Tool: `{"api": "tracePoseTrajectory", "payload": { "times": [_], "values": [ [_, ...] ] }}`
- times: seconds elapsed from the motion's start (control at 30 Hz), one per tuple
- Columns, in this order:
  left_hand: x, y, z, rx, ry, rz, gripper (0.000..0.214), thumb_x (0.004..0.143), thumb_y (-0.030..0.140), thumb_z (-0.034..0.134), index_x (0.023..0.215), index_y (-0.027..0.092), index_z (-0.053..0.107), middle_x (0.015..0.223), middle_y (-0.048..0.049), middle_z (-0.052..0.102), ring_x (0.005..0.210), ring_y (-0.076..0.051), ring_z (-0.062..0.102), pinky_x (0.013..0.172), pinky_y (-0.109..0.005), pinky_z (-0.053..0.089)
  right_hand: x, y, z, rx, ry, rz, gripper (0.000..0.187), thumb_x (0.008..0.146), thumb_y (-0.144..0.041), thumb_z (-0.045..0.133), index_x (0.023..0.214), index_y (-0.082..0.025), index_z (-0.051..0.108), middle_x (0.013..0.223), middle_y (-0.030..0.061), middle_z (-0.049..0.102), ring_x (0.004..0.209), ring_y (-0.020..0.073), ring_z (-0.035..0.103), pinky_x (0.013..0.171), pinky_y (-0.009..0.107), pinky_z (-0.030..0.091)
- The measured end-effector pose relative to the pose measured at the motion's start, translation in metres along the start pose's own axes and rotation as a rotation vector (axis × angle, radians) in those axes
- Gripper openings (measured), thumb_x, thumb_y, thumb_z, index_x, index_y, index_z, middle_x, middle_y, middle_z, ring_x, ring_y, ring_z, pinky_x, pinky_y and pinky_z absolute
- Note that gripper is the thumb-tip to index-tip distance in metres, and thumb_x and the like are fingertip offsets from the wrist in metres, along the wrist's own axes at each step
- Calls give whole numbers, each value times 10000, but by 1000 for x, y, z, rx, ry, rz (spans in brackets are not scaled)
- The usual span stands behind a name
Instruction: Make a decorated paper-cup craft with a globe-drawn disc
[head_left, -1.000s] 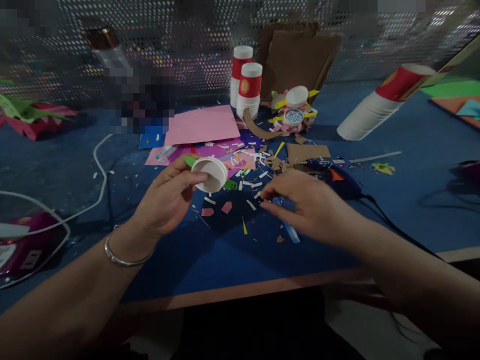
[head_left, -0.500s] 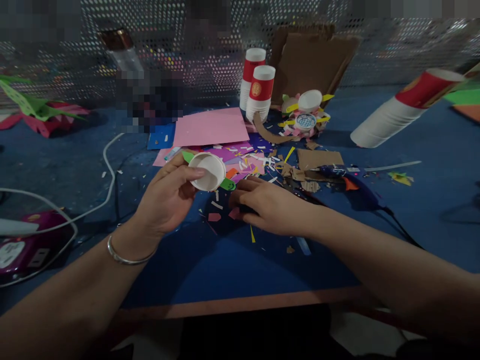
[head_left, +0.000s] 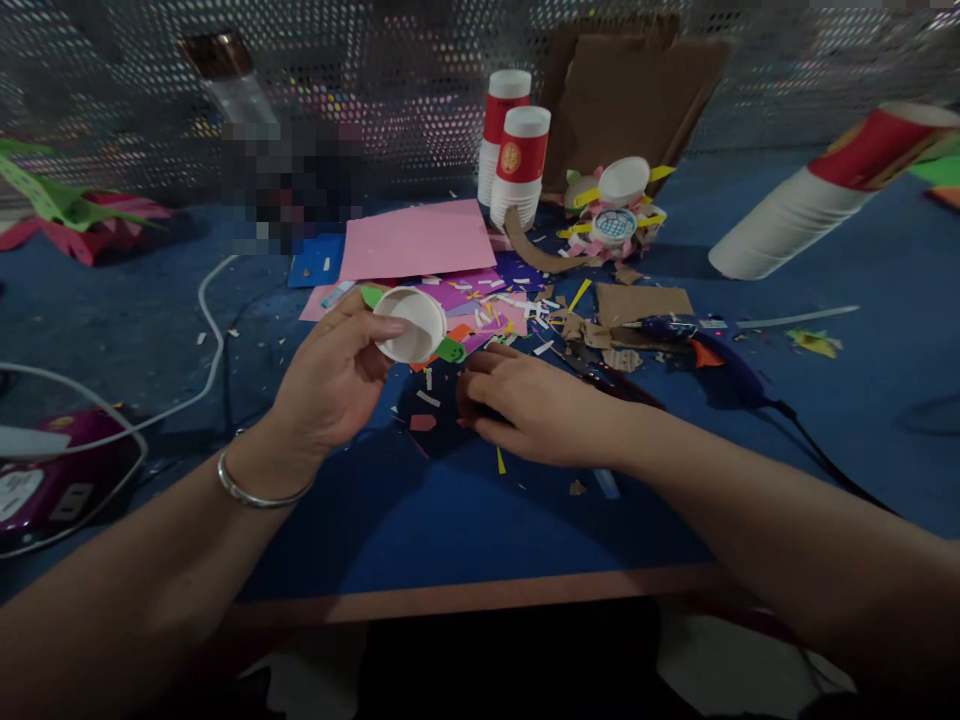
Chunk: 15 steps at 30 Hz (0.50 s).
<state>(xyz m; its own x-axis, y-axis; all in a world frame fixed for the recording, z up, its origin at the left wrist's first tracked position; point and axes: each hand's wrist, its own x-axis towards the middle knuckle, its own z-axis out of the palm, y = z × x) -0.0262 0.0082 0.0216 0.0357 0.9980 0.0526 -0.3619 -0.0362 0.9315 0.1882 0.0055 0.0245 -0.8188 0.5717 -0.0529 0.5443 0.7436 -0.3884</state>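
A short white paper cup [head_left: 415, 318], cut low, is pinched in my left hand [head_left: 322, 375]; its open side faces me, with my thumb at the rim. Green paper tabs stick out on both sides, and the right-hand tab [head_left: 452, 350] bears a small drawn face. Low over the table, my right hand [head_left: 525, 405] has its fingers drawn together. A small pink paper piece lies at its fingertips, mostly hidden by them. Just left of those fingers is another pink paper piece [head_left: 423, 423]. White, yellow and purple scraps [head_left: 517, 310] are scattered behind both hands.
A blue glue gun [head_left: 720, 365] lies at right with its cord. Stacked paper cups [head_left: 521, 165] stand at the back; another stack [head_left: 795, 215] leans at right. A pink sheet [head_left: 420, 240], cardboard [head_left: 630, 110], a cup figure [head_left: 615, 225] and white cable [head_left: 214, 330] also occupy the table.
The pink piece at my right fingertips has become mostly hidden under the fingers. My left hand holds the cup much as before. The whole view has shifted slightly.
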Motion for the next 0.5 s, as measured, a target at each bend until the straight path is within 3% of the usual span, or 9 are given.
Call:
{"api": "tracePoseTrajectory", "payload": {
  "times": [0.17, 0.3, 0.5],
  "values": [
    [-1, -3, -6, -6, -15, 7, 118, 720, 117, 803, 791, 183, 735, 802, 12, 687, 786, -109, 626, 733, -211, 523, -15, 8, -1, 186, 140, -9, 87, 1016, -201, 599, 999, -162, 674, 990, 99, 711, 939, 226, 631, 863, 352, 460],
    [-3, -3, -5, 38, -25, -22, 161, 677, 137, 834, 786, 211, 742, 772, 18, 690, 746, -115, 609, 706, -222, 514, -19, 9, -5, 365, 172, 16, 52, 965, -160, 639, 922, -188, 641, 931, 42, 723, 818, 162, 627, 760, 297, 451],
    [-4, -3, -3, 103, -25, -28, 172, 632, 153, 832, 762, 214, 737, 735, 11, 685, 723, -129, 619, 733, -262, 531, -22, 12, -12, 607, 250, 48, 71, 907, -144, 703, 875, -193, 663, 855, -5, 709, 753, 123, 622, 716, 277, 477]
  ]
}}
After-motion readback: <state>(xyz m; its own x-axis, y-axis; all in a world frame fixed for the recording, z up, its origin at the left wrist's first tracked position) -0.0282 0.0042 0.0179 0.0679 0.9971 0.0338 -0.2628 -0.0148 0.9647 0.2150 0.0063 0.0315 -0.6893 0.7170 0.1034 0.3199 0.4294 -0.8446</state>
